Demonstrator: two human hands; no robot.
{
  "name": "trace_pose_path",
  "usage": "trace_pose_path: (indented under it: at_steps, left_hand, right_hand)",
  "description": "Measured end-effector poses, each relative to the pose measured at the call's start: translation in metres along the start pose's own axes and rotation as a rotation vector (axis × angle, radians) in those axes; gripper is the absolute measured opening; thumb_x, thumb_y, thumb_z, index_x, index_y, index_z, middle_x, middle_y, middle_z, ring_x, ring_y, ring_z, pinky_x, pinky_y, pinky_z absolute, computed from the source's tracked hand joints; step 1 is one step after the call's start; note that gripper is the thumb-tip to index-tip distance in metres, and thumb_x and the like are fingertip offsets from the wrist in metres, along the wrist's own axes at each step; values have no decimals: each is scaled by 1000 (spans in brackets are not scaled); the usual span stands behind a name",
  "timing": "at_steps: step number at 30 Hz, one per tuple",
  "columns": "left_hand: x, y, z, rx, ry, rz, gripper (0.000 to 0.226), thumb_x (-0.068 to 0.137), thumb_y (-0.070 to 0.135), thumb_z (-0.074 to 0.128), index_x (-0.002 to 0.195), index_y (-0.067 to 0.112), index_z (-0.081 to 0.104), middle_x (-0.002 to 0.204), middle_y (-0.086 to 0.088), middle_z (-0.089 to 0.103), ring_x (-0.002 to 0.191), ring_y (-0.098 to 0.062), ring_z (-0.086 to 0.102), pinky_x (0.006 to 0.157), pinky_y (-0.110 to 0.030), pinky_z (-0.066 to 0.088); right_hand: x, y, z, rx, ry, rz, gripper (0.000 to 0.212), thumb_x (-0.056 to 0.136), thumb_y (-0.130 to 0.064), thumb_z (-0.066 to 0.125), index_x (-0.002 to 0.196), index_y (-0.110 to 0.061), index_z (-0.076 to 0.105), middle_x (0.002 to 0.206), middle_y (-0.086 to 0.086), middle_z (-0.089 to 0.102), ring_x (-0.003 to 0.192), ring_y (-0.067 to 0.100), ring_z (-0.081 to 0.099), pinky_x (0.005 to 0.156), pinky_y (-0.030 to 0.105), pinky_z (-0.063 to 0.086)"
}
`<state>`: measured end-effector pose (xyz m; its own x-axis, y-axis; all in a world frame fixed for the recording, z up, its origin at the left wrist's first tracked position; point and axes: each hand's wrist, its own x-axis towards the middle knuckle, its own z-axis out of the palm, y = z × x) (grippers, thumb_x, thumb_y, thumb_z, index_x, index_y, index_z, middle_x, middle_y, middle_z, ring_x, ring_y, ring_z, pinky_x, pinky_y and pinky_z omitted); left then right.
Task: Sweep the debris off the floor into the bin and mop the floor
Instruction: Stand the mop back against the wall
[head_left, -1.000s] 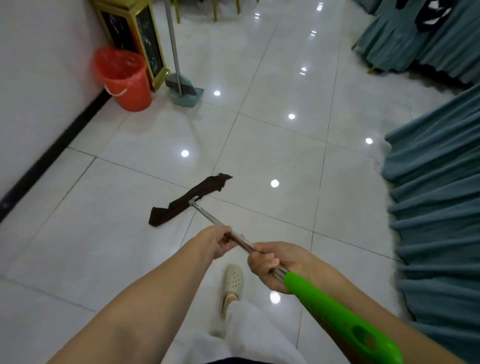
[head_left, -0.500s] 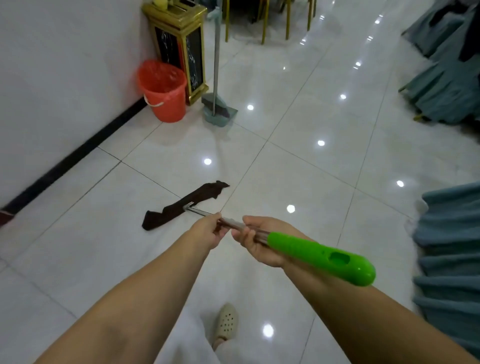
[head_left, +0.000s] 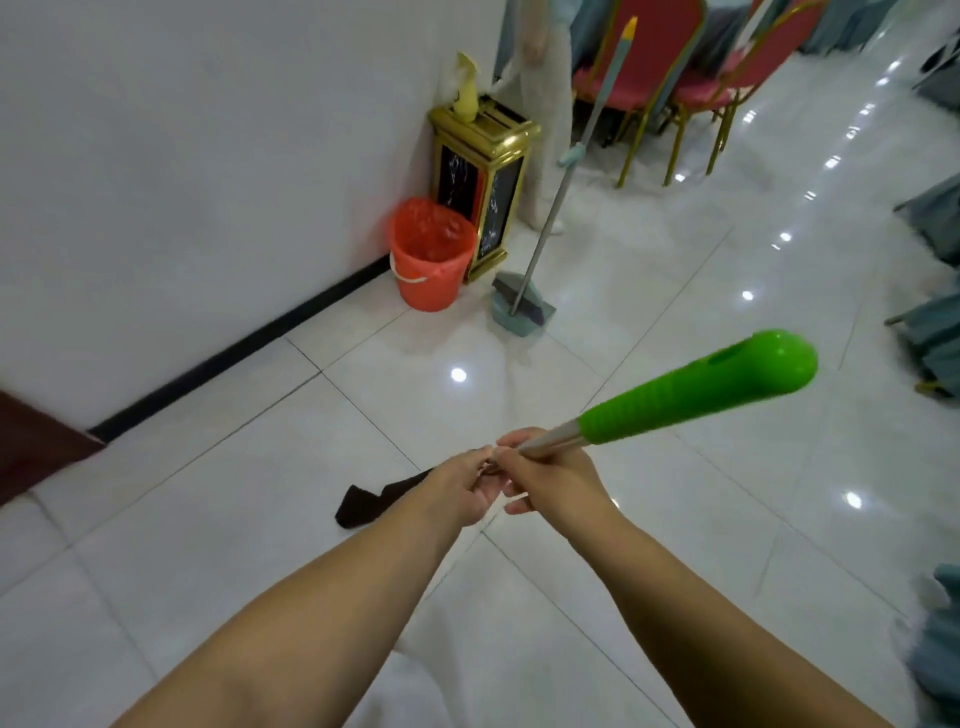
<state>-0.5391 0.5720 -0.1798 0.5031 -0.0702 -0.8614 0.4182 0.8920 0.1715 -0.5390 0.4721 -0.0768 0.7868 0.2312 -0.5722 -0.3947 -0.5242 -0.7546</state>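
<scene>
Both hands hold the mop, so by the look of it the mopping stage is under way and the sweeping is behind. The right hand has its fingers curled round the metal shaft just below the green grip, which points up and to the right. The left hand meets it just beside, fingers loosely curled about the same shaft; the exact contact is hidden behind the right hand's knuckles. The mop runs down and away from the hands, and its dark brown cloth head lies flat on the floor, showing to the left of the left wrist.

No debris shows on the tiles in view, which suggests the sweeping is done, though only part of the room is visible. The broom stands with its head in the dustpan near the wall, just beside the orange bin, which sits against the black skirting in front of a gold cabinet. That parked set fits a finished sweep. Whether the bin holds any debris cannot be told from here.

The tiles are glossy with ceiling-light reflections, so wet and dry patches cannot be separated; how much floor is mopped is unclear. Judging by the wide stretch of tile toward the red chairs, much mopping probably remains.
</scene>
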Motion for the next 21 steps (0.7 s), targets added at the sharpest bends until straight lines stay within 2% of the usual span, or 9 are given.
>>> trace_pose_path:
  at_steps: [3, 5, 6, 8, 9, 11, 12, 16, 21]
  left_hand:
    - [-3, 53, -8, 25, 7, 14, 7, 91, 0, 59, 91, -7, 58, 86, -19, 60, 58, -26, 67, 48, -32, 59]
    - [-3, 80, -16, 31, -24, 30, 16, 95, 6, 55, 108, -3, 56, 93, -18, 63, 58, -26, 69, 45, -35, 58]
    - [-4, 91, -21, 46, -12, 52, 20, 97, 7, 50, 115, -2, 54, 94, -18, 64, 56, -25, 69, 45, -33, 58]
    - [-1, 110, -35, 271, 96, 156, 23, 97, 4, 45, 118, 0, 53, 91, -17, 63, 53, -19, 67, 51, -29, 59]
    - [0, 119, -42, 450, 148, 232, 26, 94, 2, 45, 118, 4, 55, 91, -15, 61, 56, -15, 66, 60, -31, 60]
    - [4, 138, -52, 781, 219, 412, 32, 89, 4, 50, 117, 17, 57, 104, -11, 60, 78, -16, 62, 83, -38, 57]
    - [4, 149, -54, 887, 208, 497, 34, 88, 8, 56, 119, 20, 57, 111, -8, 60, 90, -17, 60, 88, -36, 54]
    - [-2, 191, -49, 1157, 177, 762, 50, 84, 24, 68, 132, 24, 54, 126, 7, 59, 115, -11, 53, 95, -26, 43]
    - [-8, 229, -46, 1187, 307, 897, 44, 85, 31, 67, 128, 26, 57, 121, 10, 61, 102, -5, 54, 85, -20, 43]
  right_hand:
    - [25, -39, 29, -190, 32, -137, 7, 82, -24, 65, 85, -30, 66, 76, -4, 71, 65, 8, 70, 67, 26, 61]
    - [39, -63, 46, -327, 58, -239, 3, 82, -29, 64, 83, -31, 67, 72, -9, 70, 65, 5, 69, 67, 20, 59]
    - [45, -76, 54, -381, 73, -281, 9, 83, -31, 63, 89, -28, 68, 73, -9, 70, 67, 6, 69, 69, 23, 59]
    - [56, -101, 65, -419, 89, -349, 19, 85, -34, 60, 97, -22, 68, 75, -4, 71, 69, 12, 70, 74, 35, 59]
    - [62, -115, 70, -426, 88, -386, 19, 86, -35, 60, 95, -20, 67, 74, -2, 71, 67, 13, 70, 74, 38, 59]
    - [72, -141, 79, -477, 85, -469, 21, 86, -36, 59, 91, -17, 66, 71, -1, 70, 63, 14, 69, 71, 40, 59]
    - [78, -154, 83, -508, 81, -506, 23, 86, -37, 59, 90, -15, 66, 70, -1, 69, 63, 15, 68, 69, 41, 58]
    - [100, -200, 101, -584, 71, -633, 26, 87, -37, 58, 90, -13, 65, 71, 3, 69, 63, 19, 67, 66, 42, 58]
    - [123, -242, 119, -629, 42, -763, 22, 87, -39, 58, 88, -19, 64, 69, -3, 66, 61, 14, 66, 64, 40, 59]
